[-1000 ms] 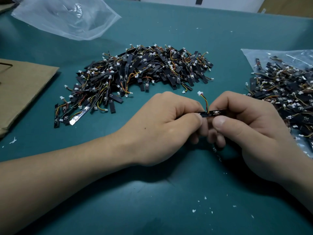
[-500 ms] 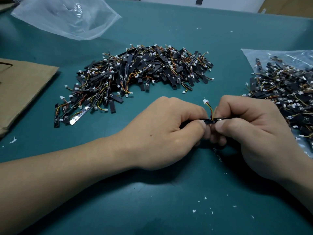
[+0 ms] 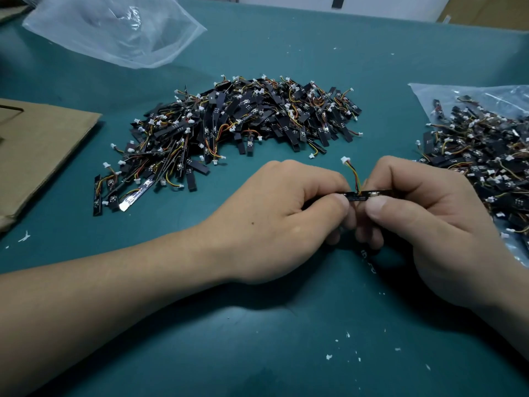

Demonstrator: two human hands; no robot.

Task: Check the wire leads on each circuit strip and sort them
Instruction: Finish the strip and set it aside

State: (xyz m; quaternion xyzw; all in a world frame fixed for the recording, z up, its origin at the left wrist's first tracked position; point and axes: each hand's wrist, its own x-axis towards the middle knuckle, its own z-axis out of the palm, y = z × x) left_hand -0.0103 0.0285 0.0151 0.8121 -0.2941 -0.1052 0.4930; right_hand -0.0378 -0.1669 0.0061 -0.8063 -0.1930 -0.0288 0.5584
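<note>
I have the heap of black circuit strips (image 3: pixel 243 124) central on the teal counter (image 3: pixel 257 353), a clear plastic bag (image 3: pixel 114 30) in its far left corner, brown cardboard (image 3: pixel 37 150) at the left edge, a strip-filled clear bag (image 3: pixel 481 144) at the right.

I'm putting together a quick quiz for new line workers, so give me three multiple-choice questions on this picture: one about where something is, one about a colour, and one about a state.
1. Where on the table is the cardboard sheet?
A. left edge
B. far edge
C. right edge

2. What colour is the connector on the leads of the held strip?
A. red
B. white
C. blue

3. How is the held strip held?
A. lying loose on the table
B. in one hand only
C. pinched by the left hand and the right hand

Answers:
1 A, the sheet lies left of the loose pile.
2 B, the white plug stands up between the hands.
3 C, each hand's thumb and fingers close on one end.
</note>
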